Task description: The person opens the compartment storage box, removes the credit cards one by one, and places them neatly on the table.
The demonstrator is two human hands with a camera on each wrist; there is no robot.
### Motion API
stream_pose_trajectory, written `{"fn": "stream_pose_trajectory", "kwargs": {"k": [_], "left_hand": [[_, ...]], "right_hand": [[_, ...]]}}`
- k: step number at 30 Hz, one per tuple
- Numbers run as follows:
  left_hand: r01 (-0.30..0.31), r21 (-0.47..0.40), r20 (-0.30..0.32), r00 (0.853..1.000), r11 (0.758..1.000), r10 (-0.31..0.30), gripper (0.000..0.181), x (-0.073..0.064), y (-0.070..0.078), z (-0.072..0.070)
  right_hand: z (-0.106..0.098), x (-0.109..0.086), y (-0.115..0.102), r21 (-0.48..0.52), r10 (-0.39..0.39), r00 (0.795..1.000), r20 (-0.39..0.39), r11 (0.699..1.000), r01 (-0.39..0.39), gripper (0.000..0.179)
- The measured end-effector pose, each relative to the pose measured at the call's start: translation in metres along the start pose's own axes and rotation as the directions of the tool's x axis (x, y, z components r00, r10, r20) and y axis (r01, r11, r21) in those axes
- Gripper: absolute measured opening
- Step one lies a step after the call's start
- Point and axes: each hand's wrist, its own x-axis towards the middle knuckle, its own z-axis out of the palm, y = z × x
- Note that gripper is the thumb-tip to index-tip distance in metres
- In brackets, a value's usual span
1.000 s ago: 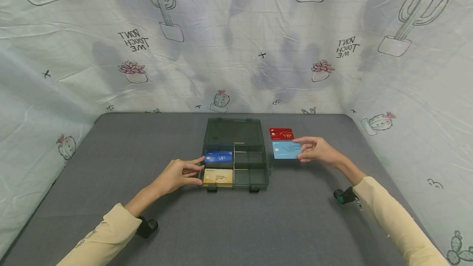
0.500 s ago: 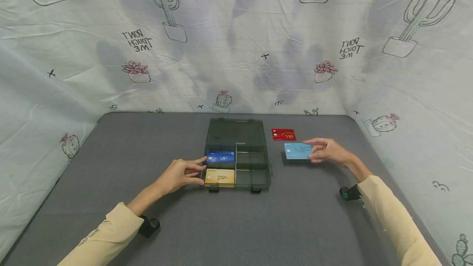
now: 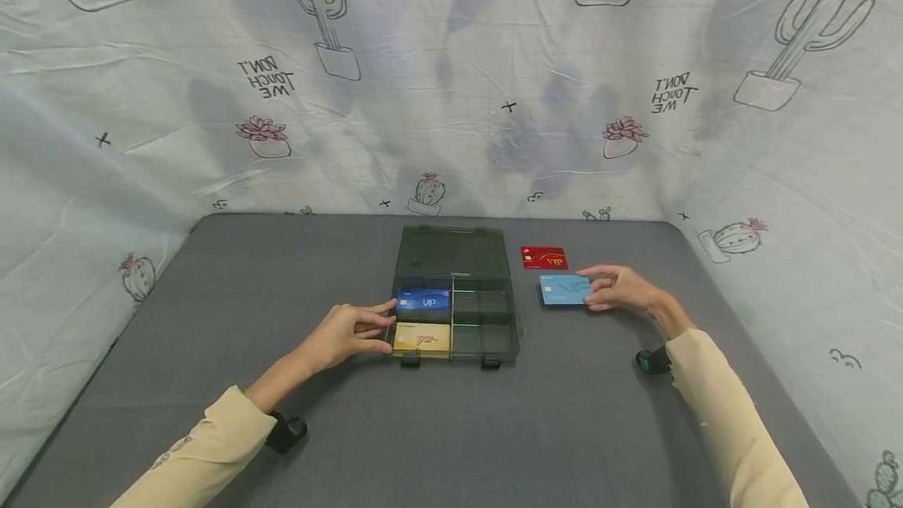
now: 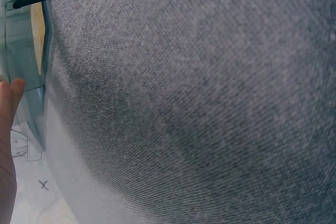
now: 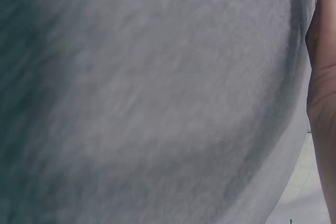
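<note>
A dark translucent green divided box (image 3: 484,342) lies on the grey table with its lid (image 3: 455,252) flipped back. In its left compartments sit a blue VIP card (image 3: 423,300) and, nearer the front, gold cards (image 3: 422,338). My left hand (image 3: 350,332) touches the box's left side with extended fingertips; the left wrist view shows two fingertips (image 4: 18,85) at the box wall. To the right of the box, my right hand (image 3: 622,290) pinches a light blue VIP card (image 3: 560,289) by its right edge, low over the table. In the right wrist view only part of this hand shows.
A red VIP card (image 3: 544,258) lies on the grey table (image 3: 451,429) just behind the light blue card. White cloth (image 3: 423,85) printed with cacti hangs behind the table and along both sides.
My right hand shifted the light blue card a little right, away from the box, then slightly back left. The left hand stays at the box. The head view has shifted slightly.
</note>
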Motion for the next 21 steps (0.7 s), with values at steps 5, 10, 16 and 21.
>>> {"fn": "stream_pose_trajectory", "kwargs": {"k": [5, 10, 16, 21], "left_hand": [[0.004, -0.002, -0.001, 1.0, 1.0, -0.004, 0.05, 0.002, -0.001, 0.002], [0.006, 0.016, -0.004, 1.0, 1.0, -0.006, 0.05, 0.002, -0.001, 0.003], [-0.005, 0.057, -0.013, 1.0, 0.998, 0.006, 0.049, 0.001, 0.0, 0.002], [-0.002, 0.086, -0.012, 1.0, 0.996, 0.003, 0.048, 0.0, -0.001, 0.002]], "right_hand": [[0.0, 0.005, 0.0, 0.015, 0.026, 0.999, -0.027, 1.0, -0.026, 0.055], [0.001, 0.008, -0.003, 0.008, 0.052, 0.998, -0.047, 0.999, -0.052, 0.057], [0.005, 0.012, -0.006, -0.006, 0.069, 0.996, -0.058, 0.998, -0.069, 0.064], [0.006, 0.015, -0.006, -0.018, 0.06, 0.997, -0.057, 0.998, -0.061, 0.065]]}}
